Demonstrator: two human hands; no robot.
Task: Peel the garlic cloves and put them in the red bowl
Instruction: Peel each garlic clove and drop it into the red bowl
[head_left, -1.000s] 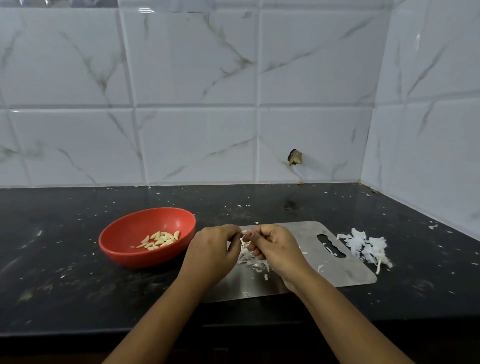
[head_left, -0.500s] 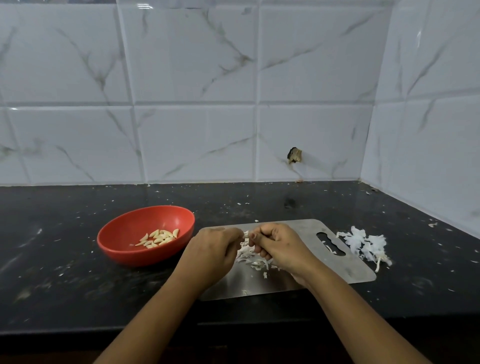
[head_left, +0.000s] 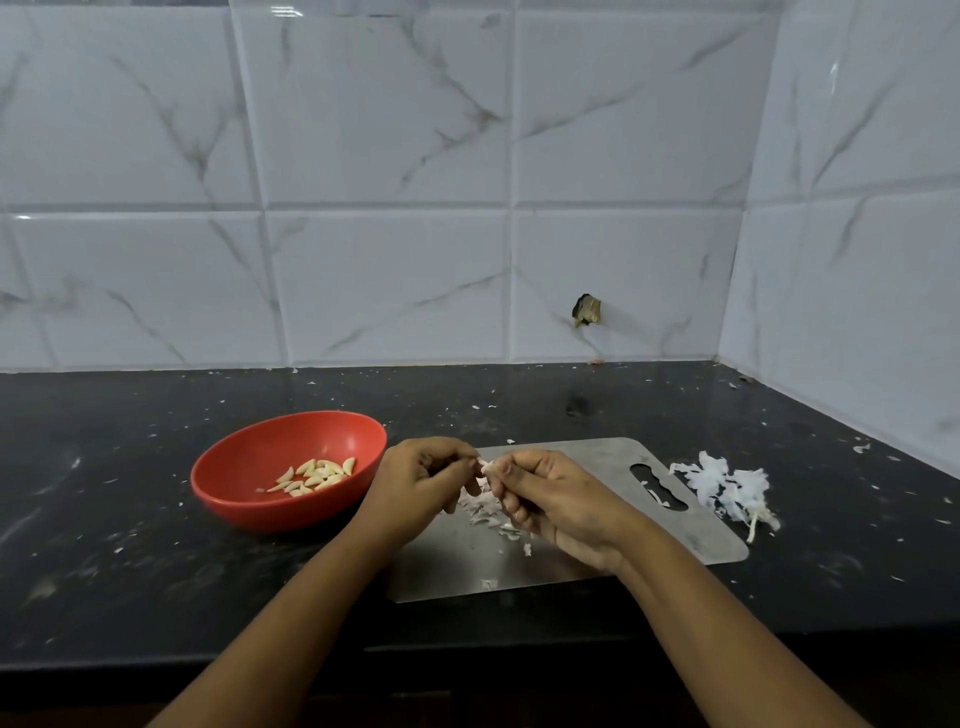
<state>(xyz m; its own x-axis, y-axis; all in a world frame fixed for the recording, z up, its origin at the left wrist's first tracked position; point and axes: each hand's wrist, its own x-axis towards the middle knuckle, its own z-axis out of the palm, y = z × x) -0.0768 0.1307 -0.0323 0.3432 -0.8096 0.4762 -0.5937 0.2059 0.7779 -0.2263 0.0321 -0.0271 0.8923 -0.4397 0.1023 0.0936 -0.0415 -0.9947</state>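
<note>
A red bowl (head_left: 244, 493) stands on the black counter, left of my hands, with several peeled garlic cloves (head_left: 314, 475) inside. Over the steel cutting board (head_left: 597, 457), my left hand (head_left: 421, 480) and my right hand (head_left: 550, 493) meet fingertip to fingertip. Both pinch one small garlic clove (head_left: 487, 466), of which only a pale bit shows between the fingers. Loose bits of garlic skin (head_left: 488, 512) lie on the board under my hands.
A heap of white garlic skins (head_left: 727, 486) lies on the counter right of the board. Tiled walls close the back and the right side. Small skin flecks dot the black counter (head_left: 130, 467). The counter's front edge runs below my forearms.
My hands stay together on the clove and have shifted only slightly over the board. The bowl and the skin heap have not moved.
</note>
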